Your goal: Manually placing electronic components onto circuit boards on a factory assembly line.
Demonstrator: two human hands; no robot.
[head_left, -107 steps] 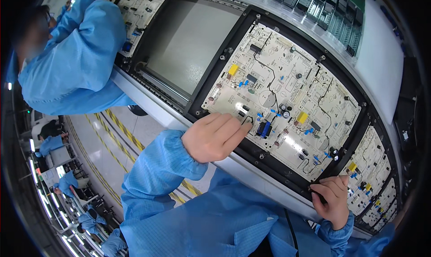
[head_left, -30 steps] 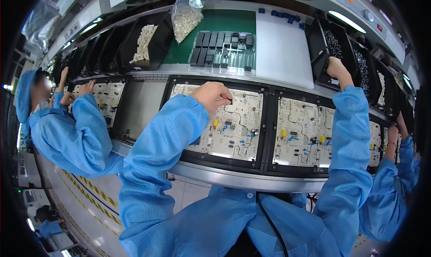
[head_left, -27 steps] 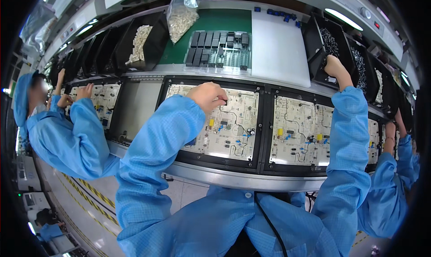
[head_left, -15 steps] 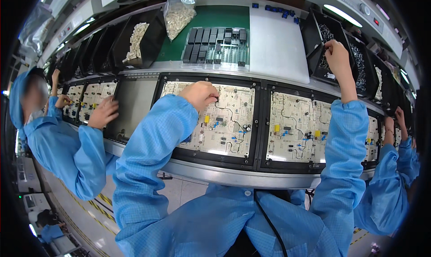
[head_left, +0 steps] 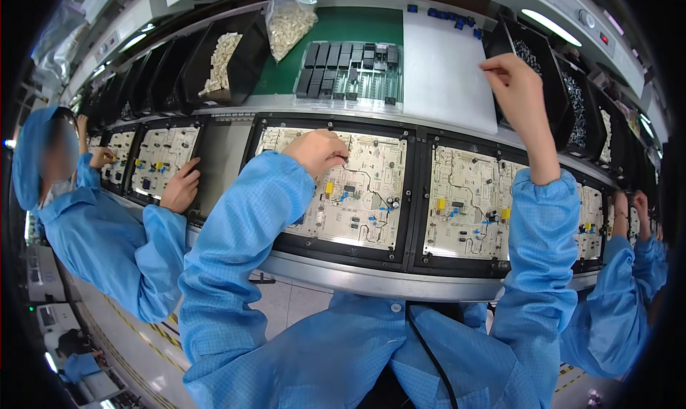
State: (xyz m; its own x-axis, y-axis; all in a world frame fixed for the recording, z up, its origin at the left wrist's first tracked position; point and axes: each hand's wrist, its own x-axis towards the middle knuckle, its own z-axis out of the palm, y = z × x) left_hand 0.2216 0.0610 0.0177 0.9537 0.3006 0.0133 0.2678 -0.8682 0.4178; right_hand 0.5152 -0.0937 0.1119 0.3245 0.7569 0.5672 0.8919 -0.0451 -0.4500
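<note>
My left hand point(head_left: 316, 152) is closed in a pinch over the upper part of a pale circuit board point(head_left: 375, 219) in a black frame point(head_left: 409, 223). What its fingertips hold, if anything, is too small to make out. Yellow, blue and black components sit on that board. Above the white sheet point(head_left: 444, 80), beside the black bin of small metallic parts point(head_left: 527, 55), my right hand point(head_left: 518, 87) is raised with thumb and forefinger pinched. A tiny dark bit shows at its fingertips, its kind unclear. A second framed circuit board point(head_left: 471, 187) lies partly behind my right forearm.
A clear tray of black block-shaped parts point(head_left: 323, 69) rests on the green mat point(head_left: 357, 24). Behind it lie a bag of cream connectors point(head_left: 291, 26) and several blue parts point(head_left: 457, 21). A co-worker point(head_left: 107, 237) works at left; another's sleeves point(head_left: 607, 309) show at right.
My right hand has moved left from the bin of metallic parts to over the white sheet. My left hand has stayed at the board. The left co-worker's hand has shifted slightly right and down.
</note>
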